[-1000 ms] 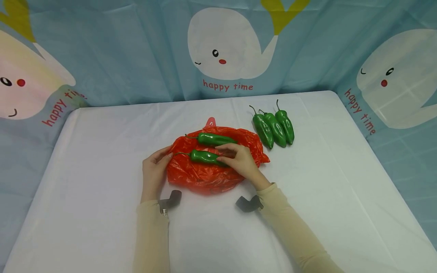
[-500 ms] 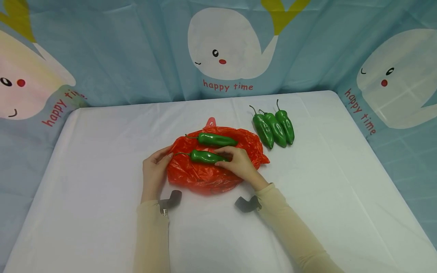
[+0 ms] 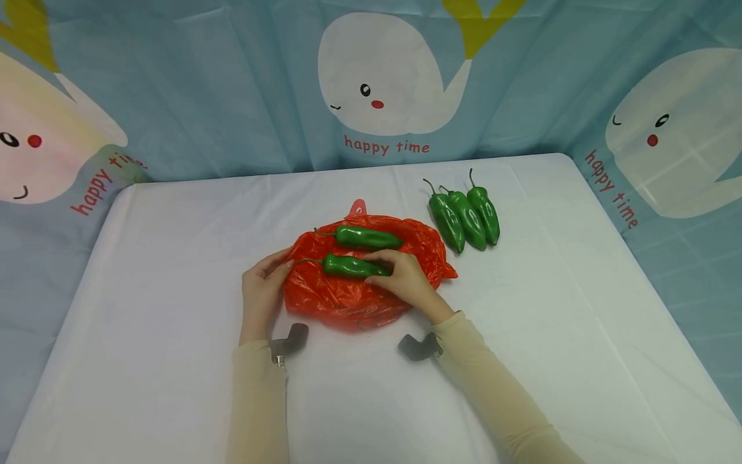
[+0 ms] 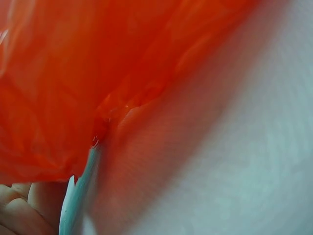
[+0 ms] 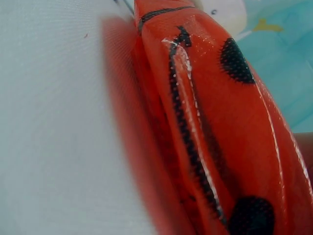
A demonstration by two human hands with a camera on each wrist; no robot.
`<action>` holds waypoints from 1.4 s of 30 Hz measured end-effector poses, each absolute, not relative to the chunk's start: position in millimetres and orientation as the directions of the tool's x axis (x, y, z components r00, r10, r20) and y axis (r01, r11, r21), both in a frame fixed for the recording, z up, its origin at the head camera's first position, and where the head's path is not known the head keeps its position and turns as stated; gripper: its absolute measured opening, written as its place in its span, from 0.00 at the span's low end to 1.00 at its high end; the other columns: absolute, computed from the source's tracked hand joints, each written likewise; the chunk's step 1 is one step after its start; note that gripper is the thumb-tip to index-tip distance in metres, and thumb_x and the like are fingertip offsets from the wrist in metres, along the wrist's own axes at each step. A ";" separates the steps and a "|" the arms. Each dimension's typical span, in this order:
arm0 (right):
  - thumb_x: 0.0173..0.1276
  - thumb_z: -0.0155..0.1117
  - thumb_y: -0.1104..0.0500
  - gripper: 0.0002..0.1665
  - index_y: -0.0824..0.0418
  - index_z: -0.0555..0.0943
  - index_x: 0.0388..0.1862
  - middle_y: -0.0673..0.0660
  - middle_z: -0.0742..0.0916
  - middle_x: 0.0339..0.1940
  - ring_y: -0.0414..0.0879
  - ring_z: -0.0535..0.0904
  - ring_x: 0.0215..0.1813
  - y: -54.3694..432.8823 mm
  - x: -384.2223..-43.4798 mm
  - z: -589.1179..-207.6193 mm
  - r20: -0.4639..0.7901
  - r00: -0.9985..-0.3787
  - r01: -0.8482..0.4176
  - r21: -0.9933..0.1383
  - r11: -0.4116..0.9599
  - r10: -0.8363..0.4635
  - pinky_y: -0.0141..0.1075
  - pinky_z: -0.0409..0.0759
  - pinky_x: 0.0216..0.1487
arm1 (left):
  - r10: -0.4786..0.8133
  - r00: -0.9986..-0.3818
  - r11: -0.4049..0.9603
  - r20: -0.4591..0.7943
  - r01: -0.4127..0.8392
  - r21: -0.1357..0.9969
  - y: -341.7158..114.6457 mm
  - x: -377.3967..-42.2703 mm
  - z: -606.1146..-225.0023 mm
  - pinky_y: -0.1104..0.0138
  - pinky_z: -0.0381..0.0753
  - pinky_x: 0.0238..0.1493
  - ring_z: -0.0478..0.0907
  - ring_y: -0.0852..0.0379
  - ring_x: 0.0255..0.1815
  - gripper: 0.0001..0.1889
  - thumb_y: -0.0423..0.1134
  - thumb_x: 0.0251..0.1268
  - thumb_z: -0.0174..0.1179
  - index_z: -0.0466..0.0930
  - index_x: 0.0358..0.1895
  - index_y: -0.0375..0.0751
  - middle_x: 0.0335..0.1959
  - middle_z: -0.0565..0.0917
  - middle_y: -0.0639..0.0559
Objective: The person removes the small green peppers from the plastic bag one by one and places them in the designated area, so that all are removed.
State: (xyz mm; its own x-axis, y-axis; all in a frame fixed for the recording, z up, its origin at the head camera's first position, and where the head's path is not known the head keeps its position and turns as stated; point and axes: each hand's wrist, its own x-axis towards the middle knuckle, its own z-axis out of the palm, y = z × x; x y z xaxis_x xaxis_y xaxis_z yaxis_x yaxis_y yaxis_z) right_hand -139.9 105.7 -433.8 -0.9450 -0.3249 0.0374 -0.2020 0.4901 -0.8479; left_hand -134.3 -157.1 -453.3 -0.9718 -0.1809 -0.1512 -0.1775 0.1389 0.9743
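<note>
A crumpled red plastic bag lies in the middle of the table, with two long green peppers on it, the far pepper and the near pepper. Thumb and fingers of my right hand hold the near pepper's tip from either side. At the bag's left edge, my left hand pinches the plastic. In the left wrist view, curled fingers show under the red plastic bag. A red surface with black spots fills much of the right wrist view, hiding the fingers.
Three more green peppers lie side by side to the bag's right rear. A red loop sticks out behind the bag. The white-covered table ends at a blue curtain printed with whales.
My right hand has shifted slightly left and nearer, off the far pepper's tip, which now shows. It stays at the near pepper. The left hand and the bag have not visibly moved.
</note>
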 end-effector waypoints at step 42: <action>0.57 0.72 0.61 0.24 0.63 0.80 0.53 0.57 0.84 0.49 0.48 0.77 0.49 104.6 -139.2 -431.6 0.028 -0.944 -0.205 -0.828 0.521 -0.328 0.40 0.78 0.52 | -0.176 -0.970 0.114 -0.165 -0.187 0.976 -156.0 -133.1 -452.0 0.70 0.73 0.58 0.73 0.57 0.59 0.18 0.41 0.67 0.57 0.78 0.58 0.43 0.57 0.79 0.49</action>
